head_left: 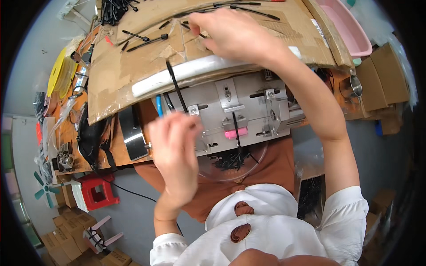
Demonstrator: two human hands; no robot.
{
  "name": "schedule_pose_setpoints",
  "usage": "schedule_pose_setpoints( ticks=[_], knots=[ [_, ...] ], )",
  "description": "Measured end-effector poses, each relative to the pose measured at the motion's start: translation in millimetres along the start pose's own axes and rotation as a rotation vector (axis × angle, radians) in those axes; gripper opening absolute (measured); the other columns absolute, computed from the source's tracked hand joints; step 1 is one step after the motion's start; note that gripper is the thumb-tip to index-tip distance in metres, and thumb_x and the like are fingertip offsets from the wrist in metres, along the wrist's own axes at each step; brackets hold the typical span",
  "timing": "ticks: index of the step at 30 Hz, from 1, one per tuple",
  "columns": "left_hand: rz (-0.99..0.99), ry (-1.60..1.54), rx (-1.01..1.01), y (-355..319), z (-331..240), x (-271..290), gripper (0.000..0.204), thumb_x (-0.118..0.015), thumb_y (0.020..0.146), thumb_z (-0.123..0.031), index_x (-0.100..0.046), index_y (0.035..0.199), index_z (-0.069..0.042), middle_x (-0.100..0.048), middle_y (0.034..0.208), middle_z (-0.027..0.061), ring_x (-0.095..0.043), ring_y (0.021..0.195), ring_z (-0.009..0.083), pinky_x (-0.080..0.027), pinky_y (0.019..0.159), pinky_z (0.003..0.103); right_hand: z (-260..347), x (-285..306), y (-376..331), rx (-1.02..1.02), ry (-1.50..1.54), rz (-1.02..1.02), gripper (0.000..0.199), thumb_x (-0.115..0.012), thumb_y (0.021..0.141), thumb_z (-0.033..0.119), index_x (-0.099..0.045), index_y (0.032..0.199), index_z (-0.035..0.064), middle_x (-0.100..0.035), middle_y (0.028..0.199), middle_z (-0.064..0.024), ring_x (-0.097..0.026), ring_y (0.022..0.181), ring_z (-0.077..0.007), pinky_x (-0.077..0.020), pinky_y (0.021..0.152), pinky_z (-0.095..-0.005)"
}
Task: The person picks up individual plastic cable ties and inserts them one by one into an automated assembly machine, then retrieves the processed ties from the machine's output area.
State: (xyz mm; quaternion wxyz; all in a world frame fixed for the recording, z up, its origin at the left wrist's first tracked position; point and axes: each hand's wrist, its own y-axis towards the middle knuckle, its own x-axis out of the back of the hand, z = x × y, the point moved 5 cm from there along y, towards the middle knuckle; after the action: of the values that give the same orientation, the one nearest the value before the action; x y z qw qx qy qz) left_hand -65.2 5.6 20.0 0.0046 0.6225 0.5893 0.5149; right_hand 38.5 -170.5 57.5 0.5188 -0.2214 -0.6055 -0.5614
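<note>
My right hand (230, 35) reaches over the brown cardboard sheet (293, 40), thumb and forefinger apart around a short black rod (199, 34). It does not appear gripped. My left hand (174, 153) is smeared by motion in front of a metal fixture (257, 108), its fingers curled. Close to its fingertips stands a long black rod (175, 84), crossing a white roll (146, 85); whether the hand holds it I cannot tell. Another thin black rod (237, 133) sits in the fixture, passing a pink block (229, 134).
Loose black rods (151, 43) with thicker ends lie on the cardboard, bunched at its far left. A clear tray (208, 173) of black pieces rests at my lap. Left are a black pouch (88, 139) and yellow spool (57, 71); a pink basin (350, 29) stands far right.
</note>
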Motion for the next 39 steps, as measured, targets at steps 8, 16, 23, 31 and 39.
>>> schedule_pose_setpoints(
  ticks=[8,16,23,31,39],
  knots=[
    [0.313,0.046,0.005,-90.4,-31.3,-57.1,0.073,-0.072,0.068,0.004,-0.044,0.135,0.006,-0.054,0.093,0.0107,-0.049,0.082,0.0268,-0.043,0.074,0.036,7.7,61.5,-26.1,-0.421,0.942,0.006,0.020,-0.058,0.091,0.012,-0.063,0.102,-0.0034,-0.063,0.079,-0.0070,-0.057,0.064,-0.0104,-0.0480,0.057,-0.0235],
    [0.415,0.178,-0.064,-91.9,-30.6,-74.6,0.069,-0.057,0.072,0.005,-0.036,0.137,0.011,-0.049,0.095,0.0100,-0.048,0.082,0.0221,-0.045,0.074,0.030,15.2,64.0,-135.6,-0.398,0.808,-0.371,0.023,-0.058,0.085,-0.005,-0.059,0.109,-0.0029,-0.066,0.101,-0.0155,-0.060,0.079,-0.0116,-0.0457,0.058,-0.0184],
    [0.190,0.103,-0.183,18.4,-8.2,-29.0,0.052,-0.069,0.078,-0.010,-0.053,0.127,-0.004,-0.054,0.091,0.0121,-0.052,0.082,0.0274,-0.044,0.074,0.039,68.4,-9.5,-215.9,-0.158,0.410,-0.221,0.061,-0.072,0.066,-0.008,-0.054,0.125,-0.0064,-0.063,0.077,-0.0104,-0.056,0.057,-0.0177,-0.0462,0.049,-0.0300],
    [0.156,0.436,-0.001,154.4,104.2,-37.2,0.033,-0.068,0.086,-0.030,-0.062,0.099,0.001,-0.061,0.078,0.0153,-0.056,0.071,0.0280,-0.046,0.070,0.037,84.3,-50.5,-213.8,-0.153,0.402,-0.056,0.065,-0.072,0.070,-0.003,-0.051,0.131,-0.0035,-0.057,0.065,-0.0070,-0.053,0.051,-0.0177,-0.0429,0.047,-0.0308],
    [0.049,0.070,0.092,67.4,25.6,5.5,0.011,-0.063,0.083,-0.001,-0.061,0.094,0.000,-0.055,0.079,0.0052,-0.051,0.068,0.0155,-0.044,0.065,0.029,66.8,-16.6,-207.3,-0.199,0.393,-0.007,0.066,-0.073,0.074,0.013,-0.050,0.134,0.0048,-0.059,0.075,-0.0061,-0.058,0.059,-0.0191,-0.0460,0.050,-0.0314]
  ],
)
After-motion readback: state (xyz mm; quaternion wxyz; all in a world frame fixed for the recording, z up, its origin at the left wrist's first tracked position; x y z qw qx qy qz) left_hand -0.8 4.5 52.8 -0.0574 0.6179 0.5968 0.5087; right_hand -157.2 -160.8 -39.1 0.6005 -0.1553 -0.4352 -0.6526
